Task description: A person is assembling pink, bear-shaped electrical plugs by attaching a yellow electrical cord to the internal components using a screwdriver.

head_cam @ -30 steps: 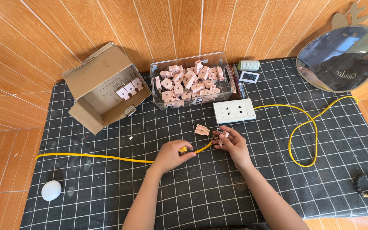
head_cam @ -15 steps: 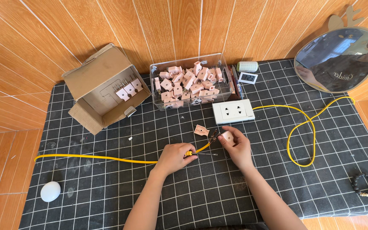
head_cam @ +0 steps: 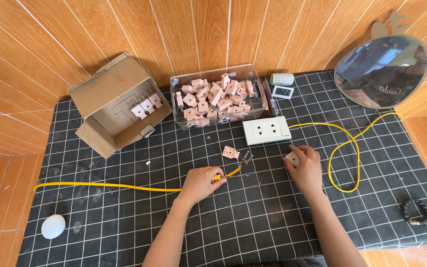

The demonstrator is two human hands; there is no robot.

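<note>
My left hand (head_cam: 201, 182) pinches a yellow cable (head_cam: 105, 186) near its stripped end, where bare wires (head_cam: 244, 160) fan out on the mat. A loose pink plug half (head_cam: 231, 152) lies just above those wires. My right hand (head_cam: 305, 168) rests further right, below the white wall socket (head_cam: 266, 130), closed around a small pale plug part (head_cam: 292, 158). A second yellow cable (head_cam: 344, 148) loops from the socket to the right of that hand.
A clear tub (head_cam: 218, 96) of pink plug parts stands behind the socket. An open cardboard box (head_cam: 119, 106) with plugs lies at left. A mirror (head_cam: 384, 71), a small timer (head_cam: 283, 92), a thread spool (head_cam: 281, 79), a bead bracelet (head_cam: 415, 212) and a white egg-shaped object (head_cam: 53, 226) lie about.
My right hand has left the cable's end and moved right with the pale plug part. My left hand stays on the yellow cable.
</note>
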